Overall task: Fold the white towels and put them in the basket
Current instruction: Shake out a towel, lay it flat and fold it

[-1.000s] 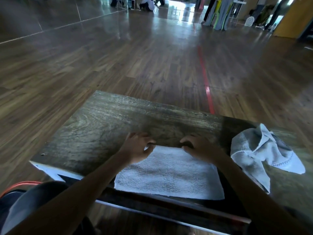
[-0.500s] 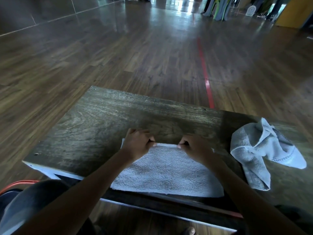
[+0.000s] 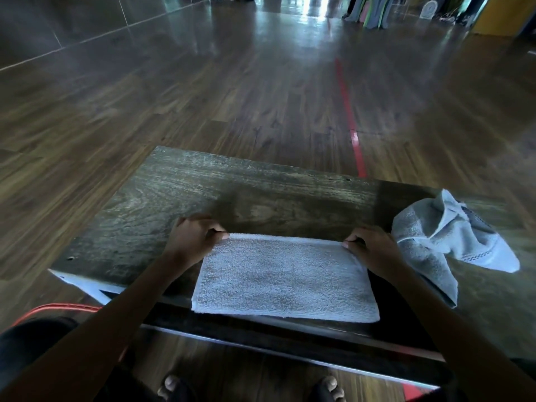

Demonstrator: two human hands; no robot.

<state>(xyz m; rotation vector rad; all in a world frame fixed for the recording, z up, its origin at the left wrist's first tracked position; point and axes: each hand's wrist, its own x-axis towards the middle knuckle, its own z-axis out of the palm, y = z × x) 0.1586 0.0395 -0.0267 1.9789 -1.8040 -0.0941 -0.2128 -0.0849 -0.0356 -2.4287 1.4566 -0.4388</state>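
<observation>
The left hand (image 3: 194, 239) and right hand (image 3: 374, 250) were bare, as were both forearms. Dark clothing (image 3: 32, 343) covered the near-left leg; bare toes (image 3: 171, 384) showed at the near edge.

Your view dim overall, cool bluish cast. Brightest light comes from far beyond table (image 3: 179, 198), top centre, laying pale glare streak down glossy wooden floor (image 3: 261, 82) toward you. Soft dark shadow patches on table's far half. Floor beyond table smeared, background out of focus. Wide-angle lens bows table's edges. Towel (image 3: 285, 277) on table sharpest, terry texture readable.
</observation>
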